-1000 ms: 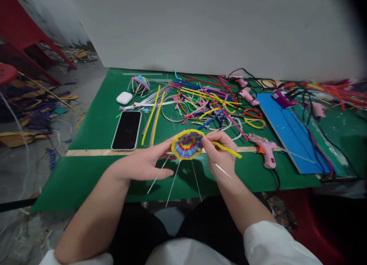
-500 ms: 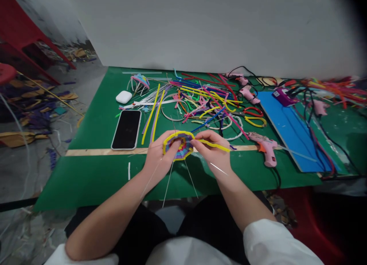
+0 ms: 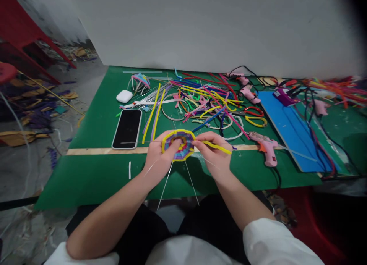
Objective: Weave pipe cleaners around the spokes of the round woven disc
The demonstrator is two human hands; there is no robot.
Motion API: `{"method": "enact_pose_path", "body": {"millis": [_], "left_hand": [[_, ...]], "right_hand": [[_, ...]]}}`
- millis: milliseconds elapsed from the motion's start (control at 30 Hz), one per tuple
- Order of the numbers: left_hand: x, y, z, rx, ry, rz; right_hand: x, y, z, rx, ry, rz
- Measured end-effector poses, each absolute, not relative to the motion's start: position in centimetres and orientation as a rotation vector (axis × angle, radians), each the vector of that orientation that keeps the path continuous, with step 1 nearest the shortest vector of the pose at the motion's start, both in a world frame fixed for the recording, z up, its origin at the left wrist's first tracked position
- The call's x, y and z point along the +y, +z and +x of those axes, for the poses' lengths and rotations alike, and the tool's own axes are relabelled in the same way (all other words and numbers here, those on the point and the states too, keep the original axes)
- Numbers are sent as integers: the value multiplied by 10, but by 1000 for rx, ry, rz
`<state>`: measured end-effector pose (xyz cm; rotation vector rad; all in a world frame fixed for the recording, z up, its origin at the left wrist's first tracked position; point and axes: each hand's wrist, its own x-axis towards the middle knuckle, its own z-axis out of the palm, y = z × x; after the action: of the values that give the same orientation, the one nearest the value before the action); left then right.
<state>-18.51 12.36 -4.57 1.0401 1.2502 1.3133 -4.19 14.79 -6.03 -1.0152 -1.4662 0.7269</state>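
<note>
My left hand [image 3: 162, 156] grips a round disc woven from pipe cleaners [image 3: 187, 152], its thumb laid across the face near the centre. Rings of purple, blue, pink and yellow make up the disc, with yellow round the rim. Thin stiff wires [image 3: 191, 181] stick out from it on several sides. At the disc's right edge my right hand [image 3: 216, 154] pinches a yellow pipe cleaner [image 3: 218, 146], whose loose end trails off to the right over the fingers. Both hands are above the green table [image 3: 94, 179], close to its front edge.
Left of my hands lie a phone [image 3: 127, 129] and a white case [image 3: 124, 96]. Loose pipe cleaners [image 3: 200, 100] pile up behind. To the right are scissors [image 3: 254, 116], a pink glue gun [image 3: 268, 147] and a blue board [image 3: 289, 131] with cables. A small umbrella-like piece [image 3: 140, 81] stands at the back.
The disc has tipped so its face shows more fully, and its wires point in slightly different directions. My right hand has shifted a little right with the yellow pipe cleaner.
</note>
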Motion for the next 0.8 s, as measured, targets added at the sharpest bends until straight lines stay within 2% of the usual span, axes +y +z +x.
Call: {"method": "enact_pose_path", "body": {"millis": [300, 800], "left_hand": [[125, -41, -183, 1089, 1271, 597], [125, -52, -183, 1183, 1505, 685]], "right_hand": [[145, -63, -39, -1664, 295, -741], [139, -65, -46, -1795, 98, -735]]}}
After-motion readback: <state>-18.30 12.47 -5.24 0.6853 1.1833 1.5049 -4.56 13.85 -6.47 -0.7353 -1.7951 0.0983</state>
